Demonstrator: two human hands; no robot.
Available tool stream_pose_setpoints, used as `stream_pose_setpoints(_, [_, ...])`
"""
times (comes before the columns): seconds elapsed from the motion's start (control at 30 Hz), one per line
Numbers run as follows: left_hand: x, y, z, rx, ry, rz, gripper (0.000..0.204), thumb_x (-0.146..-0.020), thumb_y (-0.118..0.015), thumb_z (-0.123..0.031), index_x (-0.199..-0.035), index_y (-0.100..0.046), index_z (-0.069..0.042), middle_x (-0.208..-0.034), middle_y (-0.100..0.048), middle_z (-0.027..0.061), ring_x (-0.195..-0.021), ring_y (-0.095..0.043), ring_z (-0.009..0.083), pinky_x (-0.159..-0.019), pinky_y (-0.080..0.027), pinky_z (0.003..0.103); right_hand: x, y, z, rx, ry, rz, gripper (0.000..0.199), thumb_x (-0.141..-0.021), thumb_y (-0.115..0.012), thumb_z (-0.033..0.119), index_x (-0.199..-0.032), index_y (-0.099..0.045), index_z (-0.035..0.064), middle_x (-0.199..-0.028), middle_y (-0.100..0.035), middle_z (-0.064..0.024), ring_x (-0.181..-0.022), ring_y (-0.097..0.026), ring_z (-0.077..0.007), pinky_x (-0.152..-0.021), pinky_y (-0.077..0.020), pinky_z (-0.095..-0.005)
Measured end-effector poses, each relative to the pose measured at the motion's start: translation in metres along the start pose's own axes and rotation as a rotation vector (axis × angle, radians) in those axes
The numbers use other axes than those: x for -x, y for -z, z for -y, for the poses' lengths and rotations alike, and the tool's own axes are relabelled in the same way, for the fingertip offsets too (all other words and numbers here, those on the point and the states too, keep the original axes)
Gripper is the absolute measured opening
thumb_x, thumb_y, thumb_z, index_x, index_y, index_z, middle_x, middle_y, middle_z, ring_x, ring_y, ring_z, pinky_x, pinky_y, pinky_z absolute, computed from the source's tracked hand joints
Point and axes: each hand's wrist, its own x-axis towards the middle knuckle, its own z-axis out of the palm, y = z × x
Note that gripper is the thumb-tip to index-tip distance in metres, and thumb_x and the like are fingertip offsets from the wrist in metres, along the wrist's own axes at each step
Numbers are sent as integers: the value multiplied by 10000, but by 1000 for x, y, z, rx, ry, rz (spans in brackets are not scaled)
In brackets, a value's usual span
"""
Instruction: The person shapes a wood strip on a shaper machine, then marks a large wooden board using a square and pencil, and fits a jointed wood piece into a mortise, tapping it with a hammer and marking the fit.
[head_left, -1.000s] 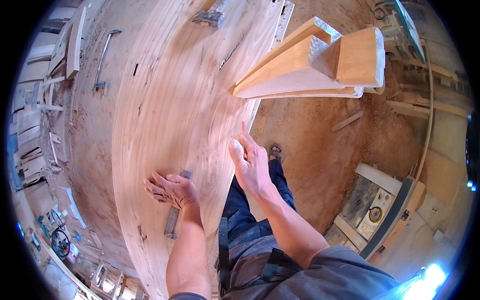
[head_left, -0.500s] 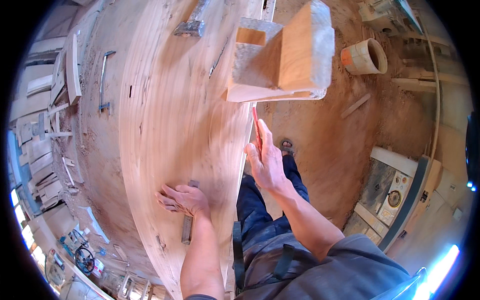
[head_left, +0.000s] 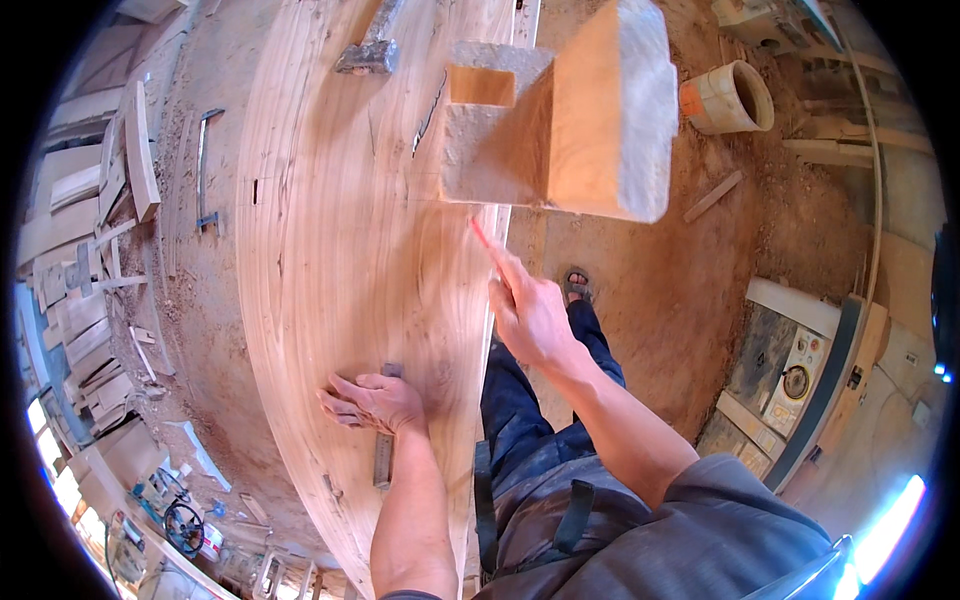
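A long pale wooden board (head_left: pixel 330 280) with dark cracks stretches before me. My left hand (head_left: pixel 378 402) rests on it, fingers stretched out to the left, over a narrow dark flat bar (head_left: pixel 383 460) that shows above and below the hand. My right hand (head_left: pixel 535 315) grips a red pencil (head_left: pixel 480 233) whose tip meets the board near its right edge. Just beyond the tip stands a thick timber piece (head_left: pixel 610 110) with rough grey faces and a rectangular hole in its lower arm. A hammer (head_left: pixel 367 57) lies farther up the board.
A clamp-like metal bar (head_left: pixel 205 170) lies on the dirt floor left of the board. Wood offcuts (head_left: pixel 90 320) are piled at the far left. On the right are a bucket (head_left: pixel 728 97), a loose stick (head_left: pixel 713 196) and a machine with a dial (head_left: pixel 795 383).
My right hand has swung the pencil leftward, from the board's edge onto its face. The timber piece appears tilted differently. My left hand remains on the board.
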Motion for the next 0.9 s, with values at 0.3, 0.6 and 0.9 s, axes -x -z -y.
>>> stream_pose_setpoints(0.3, [0,6,-6,37,0,11,485,-989,-443,-219,-1433,-463,-26,-1527,-351,252,-1407,-301,429,-1129,-280,564,-6,1,15,-35,-104,-38,573,-912,-538,61,-1472,-424,28,-764,-632,-223,-653,-647,-406,-632,-515,-460])
stream_pose_setpoints(0.6, [-1,3,-3,23,58,59,463,-1002,-448,-197,-1433,-446,-29,-1557,-301,241,-1431,-256,431,-1153,-266,555,16,-11,26,74,-10,-49,594,-915,-563,79,-1472,-387,-26,-642,-600,-229,-590,-622,-418,-574,-496,-502])
stream_pose_setpoints(0.9, [0,10,-9,20,70,112,484,-1007,-414,-219,-1456,-404,-36,-1587,-241,232,-1453,-209,446,-1169,-222,573,-6,-44,30,216,-45,-168,663,-901,-553,51,-1500,-288,-56,-629,-607,-221,-563,-609,-414,-560,-485,-513])
